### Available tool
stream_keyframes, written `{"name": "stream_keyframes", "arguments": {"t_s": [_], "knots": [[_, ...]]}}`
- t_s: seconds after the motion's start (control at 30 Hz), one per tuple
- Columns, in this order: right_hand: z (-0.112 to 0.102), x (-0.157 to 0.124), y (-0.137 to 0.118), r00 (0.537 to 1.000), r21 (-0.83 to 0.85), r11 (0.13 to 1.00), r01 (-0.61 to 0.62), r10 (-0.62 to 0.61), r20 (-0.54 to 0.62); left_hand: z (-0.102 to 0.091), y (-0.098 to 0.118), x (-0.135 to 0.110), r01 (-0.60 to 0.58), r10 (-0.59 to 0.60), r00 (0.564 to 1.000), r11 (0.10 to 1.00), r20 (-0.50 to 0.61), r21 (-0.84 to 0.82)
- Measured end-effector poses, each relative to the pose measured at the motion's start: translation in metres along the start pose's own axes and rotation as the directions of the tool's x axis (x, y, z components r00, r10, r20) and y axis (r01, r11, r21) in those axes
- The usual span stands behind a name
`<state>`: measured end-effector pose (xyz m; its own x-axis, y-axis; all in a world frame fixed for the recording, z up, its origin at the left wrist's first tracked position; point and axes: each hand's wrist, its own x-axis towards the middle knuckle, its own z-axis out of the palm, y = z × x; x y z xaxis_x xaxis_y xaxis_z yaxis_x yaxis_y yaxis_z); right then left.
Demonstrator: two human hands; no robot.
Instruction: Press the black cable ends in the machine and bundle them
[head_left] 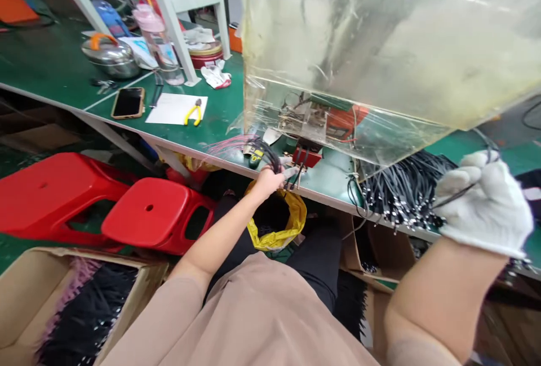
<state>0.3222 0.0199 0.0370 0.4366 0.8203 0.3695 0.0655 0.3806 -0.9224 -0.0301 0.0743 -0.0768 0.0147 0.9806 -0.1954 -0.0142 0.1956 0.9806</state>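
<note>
My left hand [271, 181] is closed around a bundle of black cables [270, 155], whose thin pink wires [230, 143] trail to the left over the bench edge. Pale coverings show on its fingertips, close to a small red block [308, 154] on the machine, where short dark cable ends hang down. On the far right, my right hand [486, 202], in a white knitted glove, pinches a thin black cable [459, 194]. It is held over a large pile of black cables [406, 186] with shiny metal ends. A clear, stained plastic guard [380, 45] covers the machine.
Below the bench edge is a yellow-lined bin [276, 239] between my legs. Red stools [146, 211] and a carton of cables [25, 304] stand left. On the green bench are a phone [128, 102], yellow-handled cutters [193, 114], a bottle [158, 45] and a steel pot [110, 57].
</note>
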Motion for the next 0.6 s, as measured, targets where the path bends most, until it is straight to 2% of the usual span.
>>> {"name": "stream_keyframes", "arguments": {"t_s": [0.07,0.13,0.23,0.3,0.4,0.5,0.6], "knots": [[0.008,-0.024,0.002,0.996,0.107,0.991,-0.085,0.085,0.012,0.010,0.000,0.007,0.003,-0.006,0.997,0.999,0.077,0.037],[0.015,-0.045,0.004,0.983,0.139,0.974,-0.178,0.182,-0.021,0.017,0.000,0.005,-0.005,-0.003,0.985,0.999,0.173,0.046],[0.024,-0.066,0.007,0.933,0.154,0.922,-0.354,0.359,0.000,0.020,0.000,-0.008,0.024,-0.051,0.956,0.995,0.290,0.096],[0.027,-0.074,0.008,0.907,0.141,0.897,-0.419,0.419,0.031,0.020,0.000,-0.019,0.041,-0.077,0.938,0.993,0.337,0.112],[0.036,-0.080,0.006,0.903,0.184,0.886,-0.425,0.429,0.019,0.020,0.001,-0.033,0.031,-0.039,0.944,0.999,0.326,0.030],[0.049,-0.087,-0.001,0.927,0.247,0.900,-0.360,0.374,-0.011,0.021,0.003,-0.048,0.009,0.004,0.955,0.999,0.297,-0.043],[0.067,-0.099,-0.009,0.949,0.216,0.927,-0.305,0.315,-0.009,0.018,0.001,-0.064,0.021,-0.009,0.924,0.999,0.382,-0.026]]}}
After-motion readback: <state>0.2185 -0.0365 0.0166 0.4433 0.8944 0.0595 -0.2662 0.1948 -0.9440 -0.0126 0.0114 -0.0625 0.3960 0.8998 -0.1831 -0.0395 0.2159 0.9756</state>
